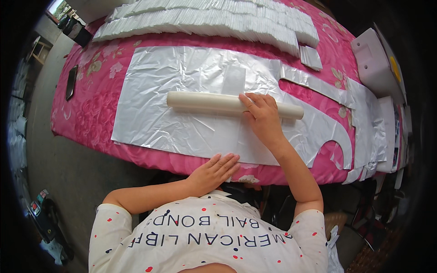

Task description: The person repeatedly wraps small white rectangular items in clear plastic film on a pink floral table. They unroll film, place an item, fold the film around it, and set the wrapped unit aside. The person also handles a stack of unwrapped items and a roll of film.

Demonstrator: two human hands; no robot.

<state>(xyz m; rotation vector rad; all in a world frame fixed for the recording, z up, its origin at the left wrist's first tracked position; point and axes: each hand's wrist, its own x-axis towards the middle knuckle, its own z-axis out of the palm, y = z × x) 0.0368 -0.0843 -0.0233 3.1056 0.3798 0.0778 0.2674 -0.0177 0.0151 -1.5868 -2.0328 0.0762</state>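
A stack of thin silvery-white plastic bags (153, 119) lies flat on the pink floral tablecloth (92, 119), with cut-out handle parts toward the right. Across the bags rests a cream-coloured roll or tube (205, 100). My right hand (263, 117) lies over the right half of this roll, fingers on its top; whether it grips or only presses cannot be told. A translucent strip (234, 80) shows on the bags behind the roll. My left hand (216, 172) rests palm down at the near edge of the bags, fingers slightly apart, holding nothing visible.
Long rows of folded white plastic pieces (205, 22) stand along the far side. A dark phone-like object (71, 83) lies at the left. More silvery plastic sheets (367, 126) hang over the right side, near a white foam box (374, 61). A black container (76, 32) stands at the far left corner.
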